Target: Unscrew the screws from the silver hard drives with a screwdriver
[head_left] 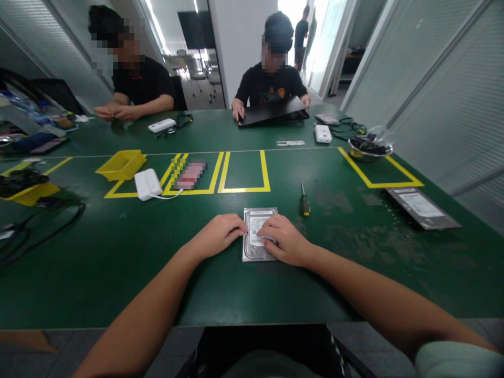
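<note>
I have both hands on a hard drive (258, 233) that lies flat on the green surface (118, 262) right in front of me. My left hand (220, 234) rests on the drive's left edge, its fingers curled loosely together over the rim, not clamped around anything. My right hand (284, 239) lies on the drive's right side, its fingertips (264, 227) pressed down on the white label; the fingers are bent and close together, and I cannot tell if they pinch something small there.

Just beyond my right hand, a little to its outer side, a screwdriver (304, 199) with a yellow-and-black handle lies on the surface, apart from the drive. Farther to the right lies a flat dark drive cover (422, 208). Beyond my left hand, well apart, sit a white power bank (147, 184) and a yellow bin (122, 164). Two other people sit across the surface.
</note>
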A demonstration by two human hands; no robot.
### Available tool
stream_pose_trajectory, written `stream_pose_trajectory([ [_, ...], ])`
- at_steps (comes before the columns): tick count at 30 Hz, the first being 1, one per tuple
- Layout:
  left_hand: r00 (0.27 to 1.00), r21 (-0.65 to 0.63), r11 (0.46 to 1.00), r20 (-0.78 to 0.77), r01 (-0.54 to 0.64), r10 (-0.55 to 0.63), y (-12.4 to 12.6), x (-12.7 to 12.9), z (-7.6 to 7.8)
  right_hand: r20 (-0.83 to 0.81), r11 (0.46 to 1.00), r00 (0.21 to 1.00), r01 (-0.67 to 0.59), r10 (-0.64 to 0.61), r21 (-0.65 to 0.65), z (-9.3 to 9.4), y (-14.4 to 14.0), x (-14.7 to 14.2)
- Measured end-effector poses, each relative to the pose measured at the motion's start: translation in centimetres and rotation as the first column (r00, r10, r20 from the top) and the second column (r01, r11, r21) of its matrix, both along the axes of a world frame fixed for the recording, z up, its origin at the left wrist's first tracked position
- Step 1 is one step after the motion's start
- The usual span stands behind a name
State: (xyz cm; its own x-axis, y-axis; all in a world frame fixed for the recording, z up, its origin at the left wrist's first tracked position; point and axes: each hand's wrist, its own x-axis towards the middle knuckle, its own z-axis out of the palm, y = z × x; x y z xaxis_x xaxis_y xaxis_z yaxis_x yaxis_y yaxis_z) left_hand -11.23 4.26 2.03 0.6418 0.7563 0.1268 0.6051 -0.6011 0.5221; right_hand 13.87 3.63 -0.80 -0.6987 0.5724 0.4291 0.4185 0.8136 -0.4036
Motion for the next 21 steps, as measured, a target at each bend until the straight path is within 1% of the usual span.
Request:
stream_pose_trajectory([
  [4, 0.993, -0.143, 0.989, 0.1, -0.044, 0.058, 0.4, -0.3, -0.3, -0.005, 1.0, 1.0, 0.004, -0.004, -0.003, 0.0, 0.0, 0.0],
  [7, 0.98, -0.248, 0.968, 0.184, -0.033, 0.081, 0.9, -0.4, -0.7, -0.006, 1.0, 1.0, 0.005, -0.005, -0.007, 0.0, 0.0, -0.1],
  [9, 0.969, -0.296, 0.955, 0.229, -0.021, 0.093, 1.1, -0.5, -0.9, -0.006, 1.0, 1.0, 0.005, -0.005, -0.009, 0.0, 0.0, -0.1],
  [12, 0.957, -0.353, 0.936, 0.27, -0.006, 0.108, 1.4, -0.6, -1.3, -0.004, 1.0, 1.0, 0.008, -0.008, -0.012, 0.1, 0.1, -0.1],
  [15, 0.954, -0.393, 0.919, 0.277, 0.001, 0.118, 1.6, -0.7, -1.6, -0.001, 1.0, 1.0, 0.007, -0.007, -0.017, 0.1, 0.1, -0.1],
  [21, 0.95, -0.431, 0.902, 0.283, 0.0, 0.135, 1.8, -0.7, -1.9, 0.0, 1.0, 1.0, 0.003, -0.003, -0.021, -0.1, 0.2, -0.1],
])
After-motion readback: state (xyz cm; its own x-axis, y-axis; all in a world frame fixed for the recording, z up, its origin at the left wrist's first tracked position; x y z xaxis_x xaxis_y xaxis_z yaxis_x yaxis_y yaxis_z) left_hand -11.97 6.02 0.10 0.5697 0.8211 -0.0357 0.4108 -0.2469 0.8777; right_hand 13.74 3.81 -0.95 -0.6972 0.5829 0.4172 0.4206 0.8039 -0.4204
